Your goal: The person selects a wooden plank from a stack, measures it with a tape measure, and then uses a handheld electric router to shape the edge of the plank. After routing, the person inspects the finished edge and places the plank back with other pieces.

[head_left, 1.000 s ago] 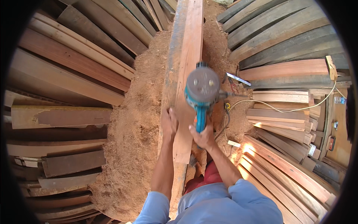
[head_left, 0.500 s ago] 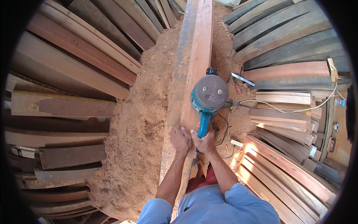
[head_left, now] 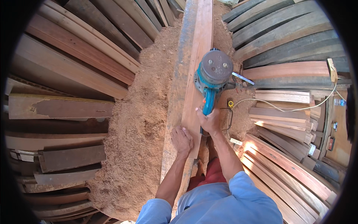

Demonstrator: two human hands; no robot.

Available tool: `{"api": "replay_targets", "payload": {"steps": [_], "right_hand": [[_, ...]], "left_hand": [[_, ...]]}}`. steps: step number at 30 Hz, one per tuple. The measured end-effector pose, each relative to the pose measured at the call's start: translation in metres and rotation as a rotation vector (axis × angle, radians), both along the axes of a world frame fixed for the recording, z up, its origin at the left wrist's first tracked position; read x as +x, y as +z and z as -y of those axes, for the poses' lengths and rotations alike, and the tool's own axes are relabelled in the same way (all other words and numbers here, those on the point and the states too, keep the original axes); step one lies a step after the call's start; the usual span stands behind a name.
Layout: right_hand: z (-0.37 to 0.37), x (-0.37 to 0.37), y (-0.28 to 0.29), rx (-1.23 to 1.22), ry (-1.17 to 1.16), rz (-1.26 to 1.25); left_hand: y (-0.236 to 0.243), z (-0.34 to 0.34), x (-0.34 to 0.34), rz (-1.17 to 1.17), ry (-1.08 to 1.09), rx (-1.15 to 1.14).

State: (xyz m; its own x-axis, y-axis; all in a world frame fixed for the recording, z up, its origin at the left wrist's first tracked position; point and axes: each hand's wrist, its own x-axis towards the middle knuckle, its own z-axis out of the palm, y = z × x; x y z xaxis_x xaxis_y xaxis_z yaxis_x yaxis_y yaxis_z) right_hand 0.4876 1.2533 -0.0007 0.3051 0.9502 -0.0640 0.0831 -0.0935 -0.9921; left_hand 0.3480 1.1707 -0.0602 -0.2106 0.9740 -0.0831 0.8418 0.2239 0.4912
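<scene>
Forward along the reddish plank (head_left: 192, 115) goes the teal power tool (head_left: 215, 71), farther from the body than half a second ago, the right hand (head_left: 209, 120) travelling with it, wrapped around its rear handle (head_left: 209, 101). Back on the plank's near end sits the left hand (head_left: 182, 139), knuckles up, lower left of the right hand and well apart from the tool; can't tell whether its fingers grip the edge. Underneath, the worn desk (head_left: 178, 100) carries it all!
</scene>
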Motion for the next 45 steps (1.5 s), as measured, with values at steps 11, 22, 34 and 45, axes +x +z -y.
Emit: {"api": "replay_targets", "payload": {"steps": [11, 22, 34, 45], "right_hand": [[-0.16, 0.063, -0.007, 0.202, -0.081, 0.186], [-0.046, 0.035, 0.016, 0.049, 0.01, 0.124], [0.233, -0.056, 0.02, -0.101, 0.113, -0.012], [0.206, -0.071, 0.011, -0.027, 0.055, 0.06]], "left_hand": [[0.003, -0.001, 0.0, 0.032, -0.005, -0.118], [0.005, -0.001, -0.001, 0.079, 0.026, -0.081], [0.0, 0.005, -0.013, 0.484, 0.125, 0.067], [-0.006, 0.011, -0.015, 0.503, 0.094, 0.114]]}}
